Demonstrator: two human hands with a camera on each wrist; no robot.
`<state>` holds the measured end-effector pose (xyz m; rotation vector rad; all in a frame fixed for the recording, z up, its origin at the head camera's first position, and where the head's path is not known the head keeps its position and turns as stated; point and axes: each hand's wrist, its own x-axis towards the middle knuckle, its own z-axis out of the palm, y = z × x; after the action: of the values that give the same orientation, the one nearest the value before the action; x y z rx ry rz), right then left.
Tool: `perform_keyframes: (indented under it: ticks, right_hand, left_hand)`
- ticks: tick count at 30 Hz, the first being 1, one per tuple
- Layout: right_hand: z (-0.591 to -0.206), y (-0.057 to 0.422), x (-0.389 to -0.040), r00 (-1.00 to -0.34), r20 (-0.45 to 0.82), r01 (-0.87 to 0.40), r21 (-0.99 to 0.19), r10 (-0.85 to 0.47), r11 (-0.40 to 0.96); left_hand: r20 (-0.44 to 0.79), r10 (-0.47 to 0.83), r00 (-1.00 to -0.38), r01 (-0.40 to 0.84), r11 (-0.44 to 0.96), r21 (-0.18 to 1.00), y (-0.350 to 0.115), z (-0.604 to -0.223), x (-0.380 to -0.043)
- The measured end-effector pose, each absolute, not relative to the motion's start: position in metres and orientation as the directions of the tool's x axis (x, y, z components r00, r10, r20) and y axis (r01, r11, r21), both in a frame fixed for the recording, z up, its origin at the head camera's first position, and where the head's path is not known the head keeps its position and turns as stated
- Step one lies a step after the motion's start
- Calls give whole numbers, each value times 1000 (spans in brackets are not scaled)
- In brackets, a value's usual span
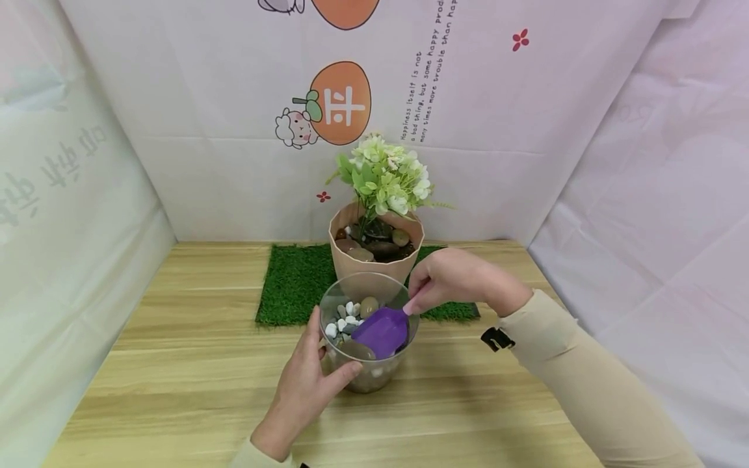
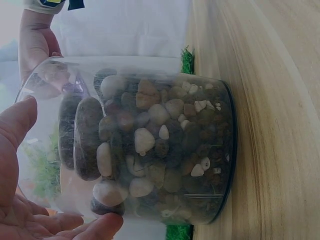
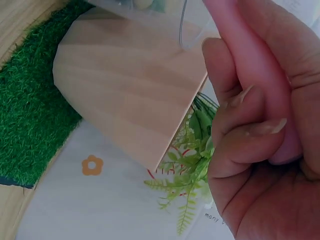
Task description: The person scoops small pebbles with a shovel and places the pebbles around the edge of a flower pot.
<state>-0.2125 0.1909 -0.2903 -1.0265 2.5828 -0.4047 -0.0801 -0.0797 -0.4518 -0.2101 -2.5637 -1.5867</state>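
Observation:
A clear round container [image 1: 365,380] stands on the table, filled with pebbles [image 2: 145,140] of white, brown and dark grey. My left hand [image 1: 307,377] grips its near left side, thumb toward the front and fingers along the wall. Curled round the pink handle [image 3: 255,65] of a small shovel, my right hand [image 1: 453,283] is at the container's right rim. The shovel's purple blade [image 1: 383,331] is tilted down inside the container, over the stones. Its tip is hard to make out among them.
Just behind the container stands a peach flowerpot [image 1: 377,270] with white-green flowers [image 1: 389,175] and stones inside. Beneath it lies a green turf mat [image 1: 295,283] on the wooden table [image 1: 193,364]. White printed cloth [image 1: 468,117] hangs at the back and both sides.

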Motion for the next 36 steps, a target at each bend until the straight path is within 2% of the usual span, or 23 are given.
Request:
perform_keyframes:
  ticks: [12, 36]
  right_hand:
    - [-294, 175, -213, -685, -165, -644, -318, -710, 695]
    - [-305, 175, -218, -709, -82, -633, -363, -700, 684]
  left_hand:
    - [172, 55, -984, 178, 444, 878, -79, -451, -80]
    - [171, 56, -984, 178, 439, 881, -79, -452, -80]
